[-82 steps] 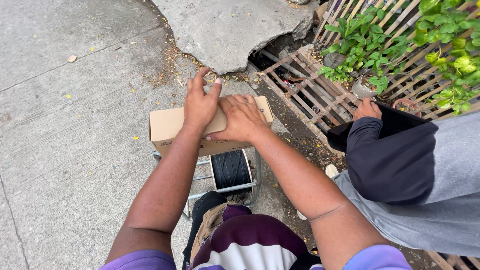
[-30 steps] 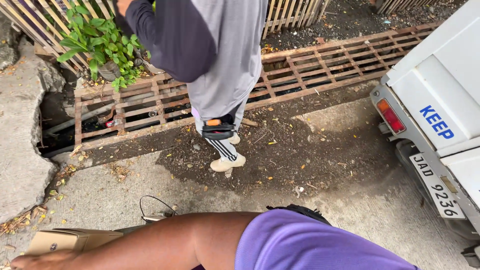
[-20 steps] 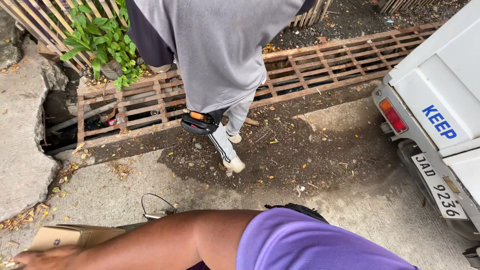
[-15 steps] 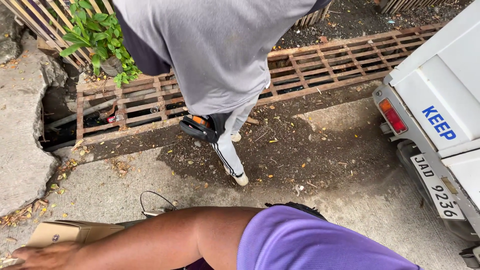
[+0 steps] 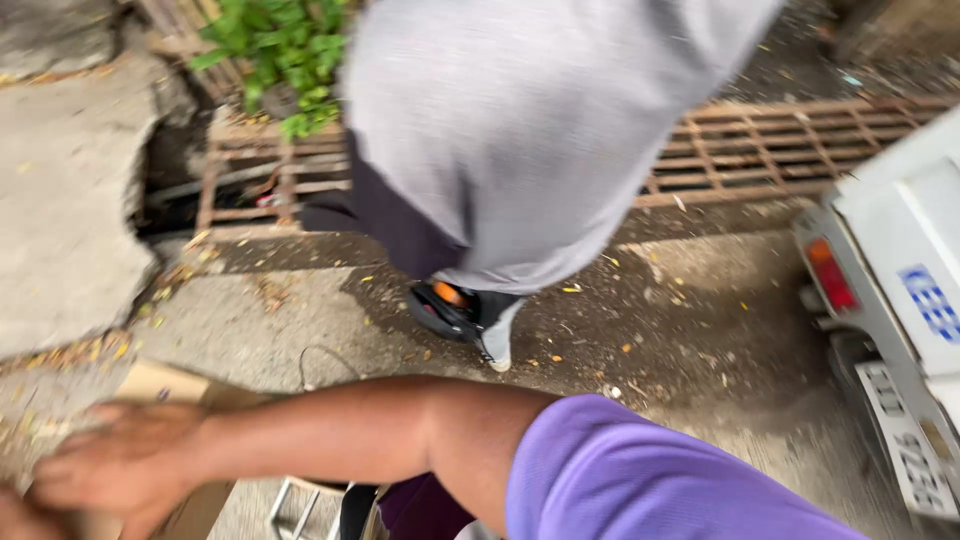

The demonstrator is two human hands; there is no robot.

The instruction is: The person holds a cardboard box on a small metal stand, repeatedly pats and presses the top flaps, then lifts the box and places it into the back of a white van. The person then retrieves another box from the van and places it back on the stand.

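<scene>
My right hand (image 5: pixel 120 465) lies on top of a brown cardboard box (image 5: pixel 165 385) at the lower left, fingers spread over its edge. The bare arm runs back to a purple sleeve (image 5: pixel 640 480). A sliver of my left hand (image 5: pixel 12 515) shows at the bottom-left corner, against the same box; its fingers are out of frame. The view is blurred.
Another person in a grey top (image 5: pixel 540 130) bends close ahead, a white shoe (image 5: pixel 497 352) on the ground. A white vehicle's rear (image 5: pixel 900 300) stands at the right. A rusty metal grate (image 5: pixel 760 150), a broken concrete slab (image 5: pixel 60 220) and a green plant (image 5: pixel 280 45) lie beyond. A metal frame (image 5: pixel 300 495) sits under the box.
The view swung right from the box to the grate and vehicle. The other person has stepped nearer and leaned in, filling the top. My right hand stays on the box.
</scene>
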